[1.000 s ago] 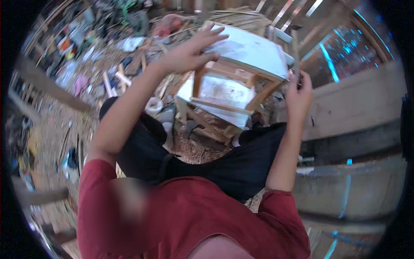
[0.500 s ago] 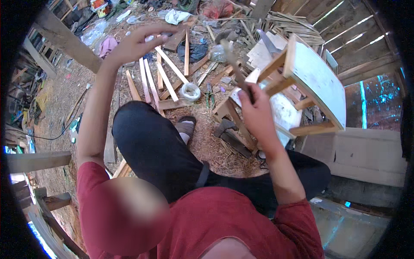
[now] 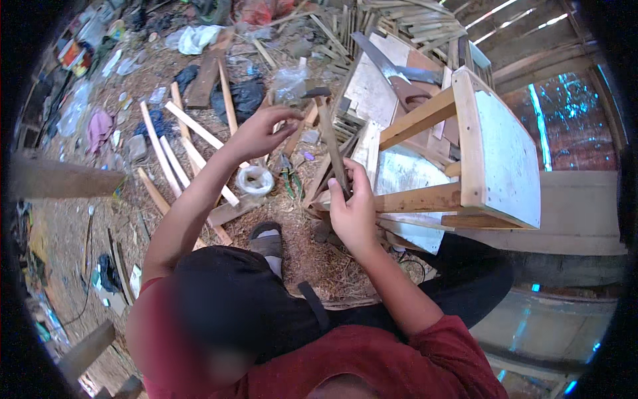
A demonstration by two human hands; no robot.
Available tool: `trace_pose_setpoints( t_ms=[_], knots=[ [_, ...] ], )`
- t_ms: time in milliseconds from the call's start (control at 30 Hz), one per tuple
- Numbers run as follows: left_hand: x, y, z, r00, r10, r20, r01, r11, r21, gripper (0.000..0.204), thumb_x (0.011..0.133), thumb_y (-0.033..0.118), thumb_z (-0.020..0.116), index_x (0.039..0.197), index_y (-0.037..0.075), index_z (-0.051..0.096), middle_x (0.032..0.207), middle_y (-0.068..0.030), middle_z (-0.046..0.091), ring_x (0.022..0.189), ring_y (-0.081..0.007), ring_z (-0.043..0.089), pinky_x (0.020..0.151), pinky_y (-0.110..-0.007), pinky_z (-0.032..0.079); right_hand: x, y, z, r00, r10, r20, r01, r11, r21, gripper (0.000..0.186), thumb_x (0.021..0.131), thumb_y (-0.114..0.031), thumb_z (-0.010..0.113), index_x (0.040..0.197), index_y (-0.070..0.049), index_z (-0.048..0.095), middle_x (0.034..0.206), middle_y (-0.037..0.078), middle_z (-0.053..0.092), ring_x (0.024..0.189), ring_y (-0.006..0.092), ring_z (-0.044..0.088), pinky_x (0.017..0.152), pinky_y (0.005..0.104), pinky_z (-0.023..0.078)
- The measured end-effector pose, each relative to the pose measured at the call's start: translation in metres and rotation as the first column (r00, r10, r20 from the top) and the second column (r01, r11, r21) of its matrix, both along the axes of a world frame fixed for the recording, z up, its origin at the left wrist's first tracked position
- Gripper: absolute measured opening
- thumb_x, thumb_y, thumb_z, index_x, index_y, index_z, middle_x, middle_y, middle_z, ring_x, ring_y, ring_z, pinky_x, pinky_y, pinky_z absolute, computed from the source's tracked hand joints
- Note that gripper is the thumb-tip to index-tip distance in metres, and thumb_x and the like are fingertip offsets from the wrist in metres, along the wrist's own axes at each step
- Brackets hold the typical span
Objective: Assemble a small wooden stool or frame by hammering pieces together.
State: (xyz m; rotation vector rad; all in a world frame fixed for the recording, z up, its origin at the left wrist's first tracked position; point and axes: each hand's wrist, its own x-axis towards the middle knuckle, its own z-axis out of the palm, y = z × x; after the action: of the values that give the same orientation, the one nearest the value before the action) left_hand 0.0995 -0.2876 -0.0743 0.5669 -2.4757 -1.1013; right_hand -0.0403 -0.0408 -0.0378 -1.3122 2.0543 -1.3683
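Observation:
My right hand (image 3: 349,213) is closed round the wooden handle of a hammer (image 3: 325,133), whose dark head points up near the middle. My left hand (image 3: 266,130) hangs just left of the hammer head, fingers curved and apart, holding nothing visible. Right of my hands a small wooden stool (image 3: 505,159) with a white panel lies on its side over another white-topped wooden piece (image 3: 405,169). A hand saw (image 3: 379,60) lies on boards behind it. Below my hands are a white plastic tub (image 3: 256,178) and green-handled pliers (image 3: 289,179).
Loose pale wood strips (image 3: 159,146), black plastic bags (image 3: 236,100) and scraps litter the dirt floor. Stacked slats (image 3: 419,20) stand behind the boards. A timber post (image 3: 66,173) crosses the left side. A plank wall and cardboard (image 3: 571,206) are on the right.
The stool has shifted right and tipped onto its side. My left hand left it, swung left, then came back toward the middle. My right hand brought the hammer inward to the middle.

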Motion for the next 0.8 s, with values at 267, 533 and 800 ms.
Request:
trace_pose_setpoints(
  t_ms=[267,533,800],
  knots=[
    [-0.041,0.027,-0.045,0.962,0.17,-0.213,-0.081,0.925,0.371,0.019,0.11,0.011,0.062,0.122,0.0,0.071,0.117,-0.0093,0.075,0.112,-0.0177,0.07,0.101,-0.034,0.055,-0.017,0.01,-0.007,0.954,-0.063,0.292,0.028,0.992,0.123,0.036,0.102,-0.002,0.066,0.137,0.003,0.058,0.11,0.013,0.069,0.103,0.0195,0.067,0.091,0.0343,0.054],
    [-0.02,0.021,0.095,0.977,0.063,-0.204,-0.032,0.988,0.152,0.028,0.114,0.015,0.055,0.132,0.0,0.069,0.12,-0.0072,0.076,0.111,-0.0168,0.071,0.103,-0.034,0.055,-0.027,0.063,0.132,0.861,0.174,0.478,-0.201,0.98,0.007,0.043,0.105,-0.008,0.067,0.145,0.005,0.055,0.126,0.015,0.07,0.118,0.0183,0.065,0.103,0.0326,0.051],
    [-0.094,0.173,0.283,0.972,-0.092,-0.214,-0.011,0.9,-0.435,0.025,0.109,0.013,0.063,0.129,-0.001,0.067,0.127,-0.0102,0.072,0.127,-0.0205,0.064,0.112,-0.036,0.047,-0.171,0.234,0.295,0.958,0.027,0.287,-0.012,0.999,-0.052,0.023,0.111,-0.016,0.058,0.128,-0.004,0.067,0.091,-0.006,0.06,0.075,0.0005,0.051,0.062,0.0219,0.04]
  ],
)
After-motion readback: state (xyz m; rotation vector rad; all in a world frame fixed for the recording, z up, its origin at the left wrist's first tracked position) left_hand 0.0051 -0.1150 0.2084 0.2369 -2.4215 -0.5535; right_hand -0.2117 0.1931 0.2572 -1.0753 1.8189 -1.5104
